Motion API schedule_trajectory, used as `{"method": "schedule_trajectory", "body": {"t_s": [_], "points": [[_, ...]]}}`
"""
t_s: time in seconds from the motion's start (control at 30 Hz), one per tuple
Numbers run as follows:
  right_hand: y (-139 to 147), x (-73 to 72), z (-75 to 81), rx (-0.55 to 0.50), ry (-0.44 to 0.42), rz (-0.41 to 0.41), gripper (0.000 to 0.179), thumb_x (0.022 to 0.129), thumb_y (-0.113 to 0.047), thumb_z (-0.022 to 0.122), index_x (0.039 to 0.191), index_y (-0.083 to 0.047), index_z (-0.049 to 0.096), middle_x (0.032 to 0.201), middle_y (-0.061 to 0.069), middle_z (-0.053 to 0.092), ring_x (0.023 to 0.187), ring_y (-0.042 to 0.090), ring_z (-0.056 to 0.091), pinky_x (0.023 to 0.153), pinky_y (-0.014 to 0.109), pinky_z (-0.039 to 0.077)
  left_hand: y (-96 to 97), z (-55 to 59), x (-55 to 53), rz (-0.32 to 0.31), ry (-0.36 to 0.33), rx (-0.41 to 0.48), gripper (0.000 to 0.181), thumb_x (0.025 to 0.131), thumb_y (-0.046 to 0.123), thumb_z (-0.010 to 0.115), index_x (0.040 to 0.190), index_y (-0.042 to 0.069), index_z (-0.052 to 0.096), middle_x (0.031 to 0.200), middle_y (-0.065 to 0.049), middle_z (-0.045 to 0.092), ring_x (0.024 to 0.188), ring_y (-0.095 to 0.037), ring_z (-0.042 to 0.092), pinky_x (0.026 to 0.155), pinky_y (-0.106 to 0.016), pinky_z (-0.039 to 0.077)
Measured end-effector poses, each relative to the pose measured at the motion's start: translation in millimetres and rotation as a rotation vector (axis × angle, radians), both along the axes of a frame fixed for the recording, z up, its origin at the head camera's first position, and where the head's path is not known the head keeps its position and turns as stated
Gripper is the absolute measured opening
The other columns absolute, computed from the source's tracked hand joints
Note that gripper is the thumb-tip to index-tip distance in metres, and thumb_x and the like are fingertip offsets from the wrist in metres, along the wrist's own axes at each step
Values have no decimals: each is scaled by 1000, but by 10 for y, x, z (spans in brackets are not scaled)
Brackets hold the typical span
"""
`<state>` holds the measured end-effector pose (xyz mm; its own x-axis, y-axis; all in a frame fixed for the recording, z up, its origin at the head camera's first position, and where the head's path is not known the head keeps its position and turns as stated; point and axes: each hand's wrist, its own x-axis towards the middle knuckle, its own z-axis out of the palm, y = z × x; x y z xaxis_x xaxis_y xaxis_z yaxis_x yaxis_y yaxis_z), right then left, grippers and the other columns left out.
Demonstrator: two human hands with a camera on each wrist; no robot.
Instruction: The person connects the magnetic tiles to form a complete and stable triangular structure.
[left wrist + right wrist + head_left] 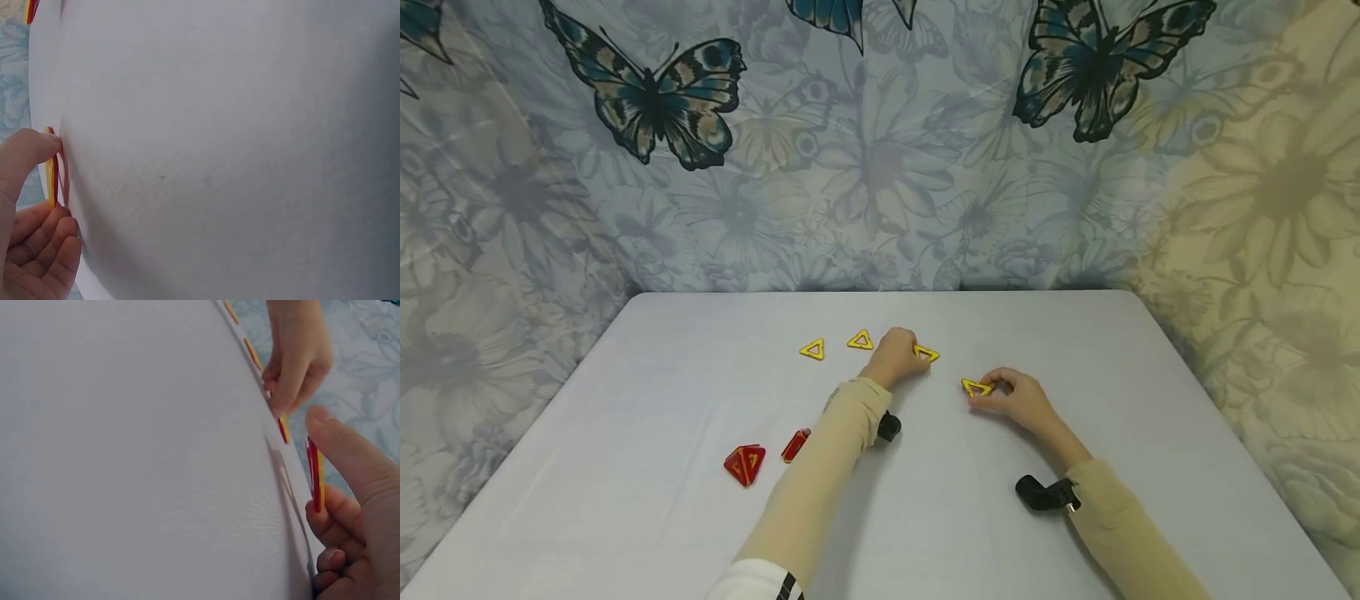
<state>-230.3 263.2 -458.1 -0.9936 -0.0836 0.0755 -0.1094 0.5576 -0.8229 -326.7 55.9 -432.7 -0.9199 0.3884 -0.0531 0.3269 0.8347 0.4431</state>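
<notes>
My left hand point(897, 358) pinches a flat triangular tile point(927, 353) near the far side of the table, its open-centred yellow face up. The left wrist view shows this tile point(52, 169) edge-on between thumb and fingers, yellow on one side and red on the other. Nearer and to the right, my right hand point(1018, 404) grips another yellow triangular tile point(976, 387) between thumb and fingers. In the right wrist view that tile point(315, 475) also has a red side. Two more yellow triangular tiles point(812, 349) point(861, 339) lie left of my left hand.
A white-covered table point(625, 400) stands against a butterfly-printed cloth backdrop point(880, 167). Red triangular pieces point(745, 464) lie together at the front left. Beside my left sleeve point(827, 467) is a red oblong piece point(795, 445), partly covered by it.
</notes>
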Motion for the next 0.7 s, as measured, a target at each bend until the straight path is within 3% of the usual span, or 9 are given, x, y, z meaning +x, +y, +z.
{"method": "schedule_trajectory", "body": {"t_s": [0.13,0.37,0.7], "points": [[19,124,0,9,15,11,40,66,-27,80,90,-2,61,94,8,56,99,26,48,90,41,36,28,-18,-4,-2,7,9,24,72,21,74,73,3,58,67,-2,51,62,-16,46,57,-25,39],[17,380,6,87,112,38,38,63,-26,81,87,-4,61,90,5,57,92,25,51,83,42,40,62,8,13,-38,47,-4,28,72,21,71,65,6,49,62,-1,41,59,-14,37,54,-25,34],[-135,628,-66,142,190,-11,38,60,-23,83,86,-5,60,86,1,57,86,22,52,76,40,42,-62,-12,30,-70,73,-18,27,74,21,71,65,7,49,64,-1,43,60,-15,38,55,-25,34]]}}
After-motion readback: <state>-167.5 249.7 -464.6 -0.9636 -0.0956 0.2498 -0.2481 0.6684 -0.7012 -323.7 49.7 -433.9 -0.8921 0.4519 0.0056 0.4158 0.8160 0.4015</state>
